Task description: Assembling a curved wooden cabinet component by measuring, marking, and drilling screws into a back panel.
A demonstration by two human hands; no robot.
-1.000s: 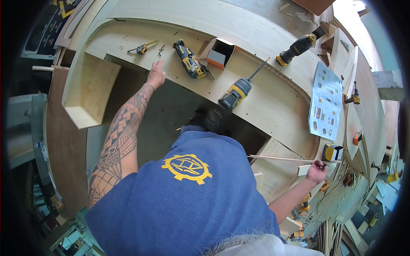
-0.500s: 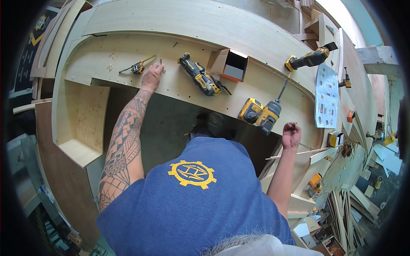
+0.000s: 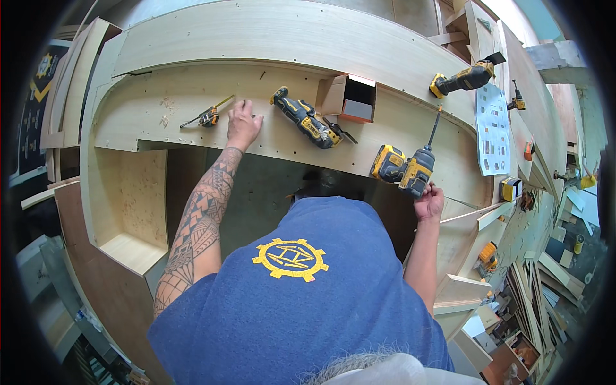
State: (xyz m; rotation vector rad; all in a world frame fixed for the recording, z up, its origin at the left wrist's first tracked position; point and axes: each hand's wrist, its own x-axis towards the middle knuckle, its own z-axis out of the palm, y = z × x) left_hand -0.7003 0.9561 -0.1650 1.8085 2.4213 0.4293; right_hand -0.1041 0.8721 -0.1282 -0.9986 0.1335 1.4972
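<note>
My left hand [image 3: 242, 123] rests on the pale wooden panel [image 3: 138, 102], its fingers drawn together. A small dark bit shows by its thumb, too small to name. Just left of it lies a yellow-and-black tape measure [image 3: 208, 117] with some blade out. To its right is a yellow-and-black cordless power tool [image 3: 308, 119]. My right hand [image 3: 430, 203] is curled at the panel's near edge, right against the rear of a cordless drill [image 3: 417, 172] with a long bit. What its fingers pinch, if anything, is hidden; whether they touch the drill I cannot tell.
An open cardboard box [image 3: 357, 102] stands at the panel's back. Farther right are another cordless tool [image 3: 471, 78], a printed sheet [image 3: 491, 131] and a yellow-and-black battery-like block [image 3: 510, 189]. An open wooden compartment [image 3: 131, 212] is at left; wood offcuts [image 3: 539, 308] lie at lower right.
My right hand has moved left and in to the drill's rear. My left hand has shifted slightly right and down, away from the tape measure. The whole view has shifted a little.
</note>
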